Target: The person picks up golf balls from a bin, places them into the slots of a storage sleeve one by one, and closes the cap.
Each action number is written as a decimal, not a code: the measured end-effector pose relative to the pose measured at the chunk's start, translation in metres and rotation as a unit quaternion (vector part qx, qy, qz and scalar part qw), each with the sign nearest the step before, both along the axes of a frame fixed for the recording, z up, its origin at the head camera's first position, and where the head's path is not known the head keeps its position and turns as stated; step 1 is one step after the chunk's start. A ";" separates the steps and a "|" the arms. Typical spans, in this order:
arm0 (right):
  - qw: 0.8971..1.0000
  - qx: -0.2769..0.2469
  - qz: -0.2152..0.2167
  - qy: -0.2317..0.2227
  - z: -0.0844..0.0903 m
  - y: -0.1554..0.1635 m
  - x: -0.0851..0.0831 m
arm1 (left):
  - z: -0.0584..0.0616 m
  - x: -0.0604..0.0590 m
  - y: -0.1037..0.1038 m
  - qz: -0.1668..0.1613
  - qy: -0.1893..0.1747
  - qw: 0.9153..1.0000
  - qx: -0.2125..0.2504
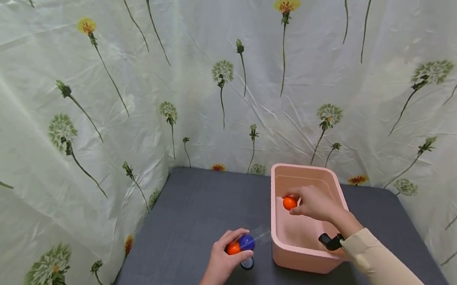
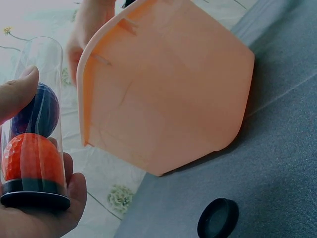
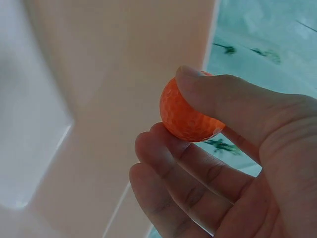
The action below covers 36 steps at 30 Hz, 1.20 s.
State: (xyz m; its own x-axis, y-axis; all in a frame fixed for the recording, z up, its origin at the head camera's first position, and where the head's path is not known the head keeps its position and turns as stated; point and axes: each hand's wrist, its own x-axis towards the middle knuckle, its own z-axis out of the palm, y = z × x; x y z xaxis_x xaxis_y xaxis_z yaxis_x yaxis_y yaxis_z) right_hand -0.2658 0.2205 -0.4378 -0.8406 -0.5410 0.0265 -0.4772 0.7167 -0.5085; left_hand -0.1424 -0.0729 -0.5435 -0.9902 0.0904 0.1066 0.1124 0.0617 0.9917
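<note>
My left hand grips a clear plastic tube, fingers and thumb around it. Inside are a dark blue golf ball and an orange golf ball, the orange one against the tube's black capped end. In the head view the tube's clear end points toward the pink bin. My right hand is inside the bin's opening. It pinches another orange golf ball between thumb and fingers. A loose round black cap lies on the table, just beside my left hand in the head view.
The bin stands on a dark grey cloth-covered table, right of centre near the back edge. Behind and along the left hangs a pale curtain printed with dandelions. A black strap-mounted device sits at my right wrist.
</note>
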 end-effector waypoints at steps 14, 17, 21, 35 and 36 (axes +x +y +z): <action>0.992 -0.124 -0.009 0.015 -0.008 -0.017 0.060 | -0.003 0.000 0.000 0.002 -0.035 0.999 -0.001; 0.987 -0.162 -0.002 0.011 -0.012 -0.022 0.070 | -0.003 -0.001 -0.001 0.002 -0.041 0.999 -0.002; 0.982 -0.186 0.001 0.002 -0.016 -0.027 0.079 | -0.002 -0.002 -0.001 0.003 -0.036 0.999 -0.008; 0.979 -0.200 -0.034 -0.023 -0.024 -0.037 0.094 | -0.004 0.000 -0.003 -0.006 -0.006 1.000 0.003; 0.979 -0.201 -0.034 -0.023 -0.024 -0.038 0.095 | -0.004 0.000 -0.003 -0.007 -0.005 1.000 0.004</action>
